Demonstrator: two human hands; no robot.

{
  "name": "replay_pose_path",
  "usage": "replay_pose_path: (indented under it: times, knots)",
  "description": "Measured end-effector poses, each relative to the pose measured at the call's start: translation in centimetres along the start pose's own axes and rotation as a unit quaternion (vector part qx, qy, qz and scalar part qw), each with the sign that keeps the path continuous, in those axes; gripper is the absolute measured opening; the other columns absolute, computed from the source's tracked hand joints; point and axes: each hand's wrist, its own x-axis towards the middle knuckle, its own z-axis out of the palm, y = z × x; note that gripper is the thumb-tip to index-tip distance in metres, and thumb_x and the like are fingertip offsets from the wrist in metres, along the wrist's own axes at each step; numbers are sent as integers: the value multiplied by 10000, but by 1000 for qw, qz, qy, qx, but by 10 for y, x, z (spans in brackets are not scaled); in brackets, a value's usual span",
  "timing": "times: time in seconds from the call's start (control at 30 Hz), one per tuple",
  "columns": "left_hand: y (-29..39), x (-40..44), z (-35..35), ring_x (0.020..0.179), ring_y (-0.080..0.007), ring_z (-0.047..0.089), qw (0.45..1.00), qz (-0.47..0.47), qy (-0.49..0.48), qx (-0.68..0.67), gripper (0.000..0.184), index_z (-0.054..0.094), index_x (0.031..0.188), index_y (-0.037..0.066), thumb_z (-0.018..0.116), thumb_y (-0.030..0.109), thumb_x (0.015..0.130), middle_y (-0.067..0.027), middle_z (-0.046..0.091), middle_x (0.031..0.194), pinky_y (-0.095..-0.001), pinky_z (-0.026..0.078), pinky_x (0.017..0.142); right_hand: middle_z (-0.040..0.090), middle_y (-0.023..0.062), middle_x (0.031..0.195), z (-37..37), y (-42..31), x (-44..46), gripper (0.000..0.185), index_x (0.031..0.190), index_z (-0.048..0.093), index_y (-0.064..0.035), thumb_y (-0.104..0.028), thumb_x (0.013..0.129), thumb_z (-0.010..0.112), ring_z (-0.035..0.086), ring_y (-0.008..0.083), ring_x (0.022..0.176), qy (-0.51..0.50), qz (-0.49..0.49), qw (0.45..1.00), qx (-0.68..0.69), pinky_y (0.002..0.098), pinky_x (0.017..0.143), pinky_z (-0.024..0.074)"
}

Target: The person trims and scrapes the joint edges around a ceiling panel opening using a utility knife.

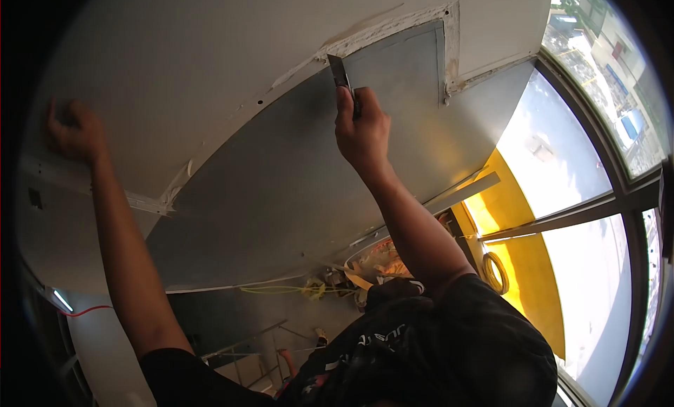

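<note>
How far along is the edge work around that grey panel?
Partway, I'd judge. Whitish filler already lines the upper edge and corner, though it looks rough. In hand, the right hand holds a flat blade at that edge; the left hand is raised, with no tool visible. Probably left: the dark hole farther down the edge, and the ragged lower-left corner.
</note>
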Motion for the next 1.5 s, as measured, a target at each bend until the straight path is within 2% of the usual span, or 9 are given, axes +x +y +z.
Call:
replay_pose_path:
  times: [0.17, 0.37, 0.5, 0.67, 0.8, 1.33, 1.4, 1.43, 1.5]
  knots:
    - [-5, 1, 3, 1219, -335, 592, 1000, 9, 20, -13, 432, 684, 1263, 165, 735, 396, 901, -95, 673, 1265, -464, 421, 1057, 606, 195, 611, 13, 4, 6, 306, 887, 573, -31, -298, 1017, 648, 623, 434, 553, 13, -36, 999, -4, 459, 506, 470]
    - [-17, 1, 2, 1189, -328, 613, 999, 16, 5, 30, 412, 705, 1226, 145, 735, 396, 900, -96, 693, 1231, -458, 432, 1046, 611, 207, 619, 20, 10, -2, 283, 875, 584, -34, -274, 1009, 654, 630, 443, 569, -20, 23, 999, 43, 474, 491, 464]
    - [-18, 8, 5, 1185, -325, 620, 999, 28, 23, 5, 408, 702, 1232, 131, 729, 376, 906, -98, 691, 1243, -460, 432, 1046, 621, 203, 617, 31, 15, -68, 267, 911, 586, -54, -295, 989, 670, 641, 466, 611, -237, -72, 964, -101, 531, 558, 518]
    - [4, 10, -1, 1214, -326, 609, 999, 39, 14, -21, 424, 679, 1281, 127, 717, 339, 916, -104, 679, 1273, -463, 425, 1060, 633, 195, 649, 4, 15, -68, 285, 913, 590, -61, -322, 1015, 640, 649, 453, 623, -93, 47, 994, -31, 519, 529, 492]
    - [12, 4, -2, 1238, -324, 590, 999, -6, -2, -51, 445, 666, 1305, 140, 714, 351, 916, -103, 665, 1300, -471, 416, 1075, 627, 188, 650, -13, 14, -18, 313, 907, 586, -50, -336, 1015, 650, 634, 431, 584, -24, 17, 999, -13, 461, 518, 478]
    - [-8, 3, 4, 1167, -332, 633, 999, 14, 14, 29, 381, 712, 1211, 128, 732, 354, 905, -119, 700, 1217, -468, 441, 1051, 593, 205, 590, 20, -7, -14, 313, 840, 552, -38, -279, 1009, 656, 606, 466, 562, 46, -5, 999, 11, 477, 488, 455]
    - [-10, 4, 0, 1161, -330, 637, 999, 23, 9, 36, 374, 711, 1212, 123, 730, 340, 909, -123, 699, 1215, -465, 446, 1049, 598, 223, 608, 10, -11, -22, 324, 853, 554, -35, -301, 1013, 646, 609, 482, 583, -53, 3, 998, -19, 498, 499, 459]
    - [-6, 2, 2, 1171, -326, 632, 1000, 2, -6, -3, 379, 701, 1230, 119, 722, 329, 915, -125, 689, 1236, -458, 451, 1049, 599, 238, 626, 5, 1, -36, 346, 867, 553, -37, -338, 1018, 630, 614, 498, 622, -187, -54, 976, -94, 517, 524, 466]
    - [5, 3, 8, 1182, -322, 628, 998, -17, -11, -52, 385, 690, 1247, 115, 714, 318, 921, -126, 679, 1257, -451, 455, 1050, 580, 217, 602, -6, 8, -71, 358, 849, 559, -32, -338, 1013, 646, 596, 485, 595, -207, -30, 975, -80, 486, 526, 471]
